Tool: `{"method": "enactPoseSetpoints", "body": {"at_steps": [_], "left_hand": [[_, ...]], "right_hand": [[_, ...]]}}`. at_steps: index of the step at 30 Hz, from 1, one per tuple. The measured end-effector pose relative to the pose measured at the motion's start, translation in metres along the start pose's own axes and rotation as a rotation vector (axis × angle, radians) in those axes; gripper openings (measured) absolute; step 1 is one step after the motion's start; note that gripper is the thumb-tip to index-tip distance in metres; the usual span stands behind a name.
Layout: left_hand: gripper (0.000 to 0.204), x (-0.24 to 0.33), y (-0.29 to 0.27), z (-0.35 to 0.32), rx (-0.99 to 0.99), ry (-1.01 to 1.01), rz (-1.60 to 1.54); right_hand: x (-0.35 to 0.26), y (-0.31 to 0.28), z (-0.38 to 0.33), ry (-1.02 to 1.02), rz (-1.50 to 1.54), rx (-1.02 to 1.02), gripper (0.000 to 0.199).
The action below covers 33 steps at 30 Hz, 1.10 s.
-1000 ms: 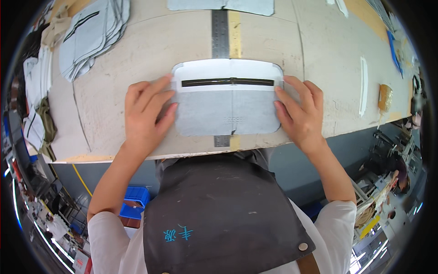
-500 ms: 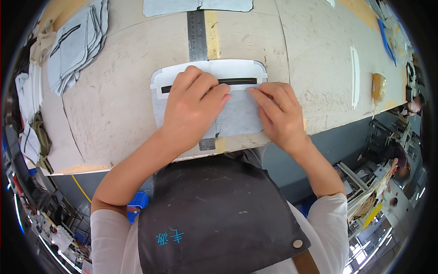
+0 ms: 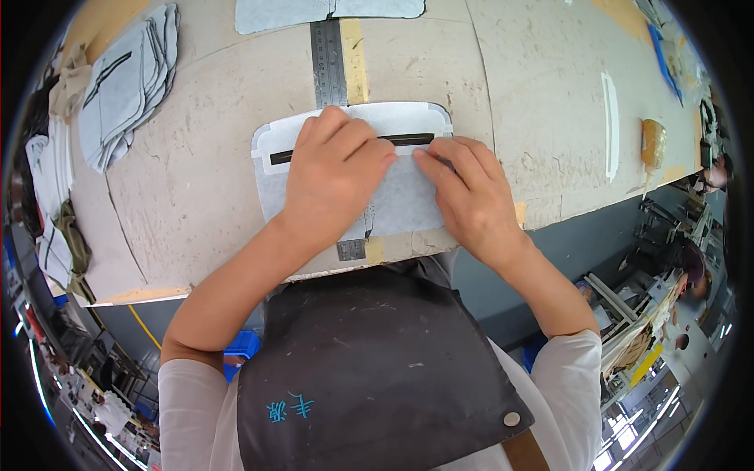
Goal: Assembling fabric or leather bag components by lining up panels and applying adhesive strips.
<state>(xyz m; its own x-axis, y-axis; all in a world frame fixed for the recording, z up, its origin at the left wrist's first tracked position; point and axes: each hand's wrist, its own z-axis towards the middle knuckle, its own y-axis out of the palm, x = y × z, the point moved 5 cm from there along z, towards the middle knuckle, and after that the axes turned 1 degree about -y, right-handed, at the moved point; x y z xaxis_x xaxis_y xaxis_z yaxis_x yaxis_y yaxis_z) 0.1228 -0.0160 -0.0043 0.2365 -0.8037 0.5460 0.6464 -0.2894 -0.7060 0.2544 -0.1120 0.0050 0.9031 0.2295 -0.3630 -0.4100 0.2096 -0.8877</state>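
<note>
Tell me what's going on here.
A pale grey panel lies on the table before a person in a dark apron. Their left hand covers part of its black strip; the right hand is by the strip's right end. A ruler shows beyond the panel's far edge, and a stack of similar panels lies at left.

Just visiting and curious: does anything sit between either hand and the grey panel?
Nothing visible does: the left hand and right hand both appear to touch the panel; the ruler runs beneath it.
</note>
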Motion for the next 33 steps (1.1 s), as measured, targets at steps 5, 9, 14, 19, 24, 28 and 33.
{"method": "enactPoseSetpoints", "body": {"at_steps": [5, 9, 14, 19, 24, 28, 33], "left_hand": [[0.02, -0.016, -0.037, -0.021, 0.061, -0.146, 0.025], [0.02, -0.026, -0.059, -0.041, 0.049, -0.234, 0.109], [0.019, -0.031, -0.061, -0.044, 0.065, -0.223, 0.093], [0.017, -0.032, -0.06, -0.048, 0.076, -0.215, 0.095], [0.017, -0.032, -0.06, -0.048, 0.081, -0.229, 0.082], [0.017, -0.033, -0.059, -0.048, 0.08, -0.228, 0.084], [0.017, -0.033, -0.06, -0.047, 0.068, -0.261, 0.064]], "right_hand": [[-0.002, -0.007, 0.004, 0.063, 0.014, -0.006, 0.035], [-0.007, -0.005, 0.01, 0.049, 0.089, 0.002, 0.036], [-0.022, 0.013, 0.017, -0.025, 0.223, 0.048, 0.038], [-0.027, 0.02, 0.019, -0.07, 0.188, 0.063, 0.039], [-0.027, 0.022, 0.017, -0.058, 0.133, 0.033, 0.045], [-0.027, 0.023, 0.016, -0.058, 0.119, 0.022, 0.048], [-0.027, 0.024, 0.015, -0.04, 0.123, -0.018, 0.049]]}}
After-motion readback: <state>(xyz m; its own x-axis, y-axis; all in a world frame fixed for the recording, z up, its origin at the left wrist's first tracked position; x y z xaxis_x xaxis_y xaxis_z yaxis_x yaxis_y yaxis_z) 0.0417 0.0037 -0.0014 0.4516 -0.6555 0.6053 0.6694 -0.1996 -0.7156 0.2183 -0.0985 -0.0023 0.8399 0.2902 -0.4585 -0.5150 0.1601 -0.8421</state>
